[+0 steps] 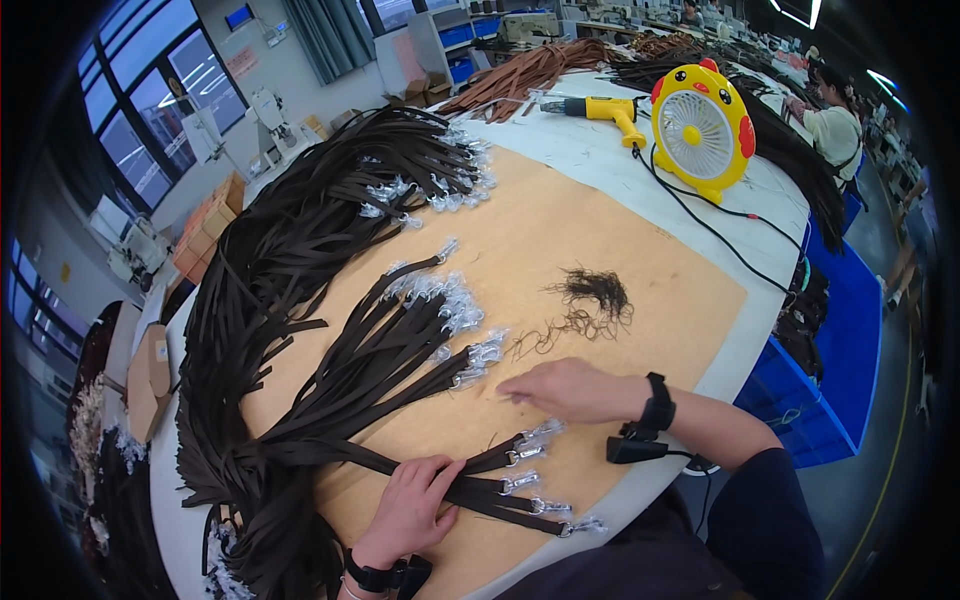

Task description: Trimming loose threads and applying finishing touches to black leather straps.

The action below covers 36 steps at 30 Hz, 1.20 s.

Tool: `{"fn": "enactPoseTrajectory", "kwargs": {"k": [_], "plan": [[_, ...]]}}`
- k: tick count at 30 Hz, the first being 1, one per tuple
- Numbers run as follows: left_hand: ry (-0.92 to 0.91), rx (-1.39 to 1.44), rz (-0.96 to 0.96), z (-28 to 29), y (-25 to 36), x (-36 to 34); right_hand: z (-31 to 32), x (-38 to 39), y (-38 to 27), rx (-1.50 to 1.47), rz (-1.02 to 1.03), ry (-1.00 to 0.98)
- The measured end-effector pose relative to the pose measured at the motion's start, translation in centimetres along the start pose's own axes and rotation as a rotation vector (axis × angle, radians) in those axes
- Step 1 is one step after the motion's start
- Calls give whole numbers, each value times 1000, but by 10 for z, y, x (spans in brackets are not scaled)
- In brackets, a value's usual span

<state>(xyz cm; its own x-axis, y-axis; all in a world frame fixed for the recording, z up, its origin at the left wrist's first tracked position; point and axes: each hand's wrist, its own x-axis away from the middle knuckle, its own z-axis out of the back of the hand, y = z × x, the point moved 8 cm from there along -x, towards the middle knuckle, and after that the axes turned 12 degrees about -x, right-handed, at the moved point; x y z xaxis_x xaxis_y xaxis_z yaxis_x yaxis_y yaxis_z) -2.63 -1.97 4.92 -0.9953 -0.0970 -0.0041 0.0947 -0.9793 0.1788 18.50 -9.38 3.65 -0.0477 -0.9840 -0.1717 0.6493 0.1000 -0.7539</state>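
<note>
Dark brown-black straps [350,455] with metal clips [520,484] in clear plastic wrap fan out at the table's near side. My left hand [405,505] is closed over several of them, a little behind their clips. To the right, my right hand [570,390] hovers over or rests on the tan board [650,290], fingers pressed together; whatever they may pinch is too small to make out. Just beyond it lies a pile of dark thread ends [595,290]. Another bundle of straps [375,345], its wrapped clips pointing right, lies left of my right hand.
A large heap of dark straps [270,230] covers the table's left side. At the back stand a yellow heat gun [610,112] and a yellow chick-shaped fan [697,135], with a black cable [720,232] trailing right. A blue bin [800,400] adjoins the right edge. People work farther off.
</note>
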Motion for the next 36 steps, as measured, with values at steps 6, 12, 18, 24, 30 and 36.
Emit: {"fn": "enactPoseTrajectory", "kwargs": {"k": [6,12,18,24,30,36], "plan": [[84,-57,-46,6,23,-17,-73,-19,-1,-83,156,-157],[119,-60,-24,2,27,6,-78,-36,10,127,113,-129],[137,-27,-37,-25,10,-3,12,-13,67,115,-56,368],[170,279,-163,-12,91,8,24,-19,83,51,-86,473],[-83,613,-221,-64,146,15,24,-16,96,-18,-90,496],[-100,554,-220,-58,190,33,18,-15,84,66,10,546]]}}
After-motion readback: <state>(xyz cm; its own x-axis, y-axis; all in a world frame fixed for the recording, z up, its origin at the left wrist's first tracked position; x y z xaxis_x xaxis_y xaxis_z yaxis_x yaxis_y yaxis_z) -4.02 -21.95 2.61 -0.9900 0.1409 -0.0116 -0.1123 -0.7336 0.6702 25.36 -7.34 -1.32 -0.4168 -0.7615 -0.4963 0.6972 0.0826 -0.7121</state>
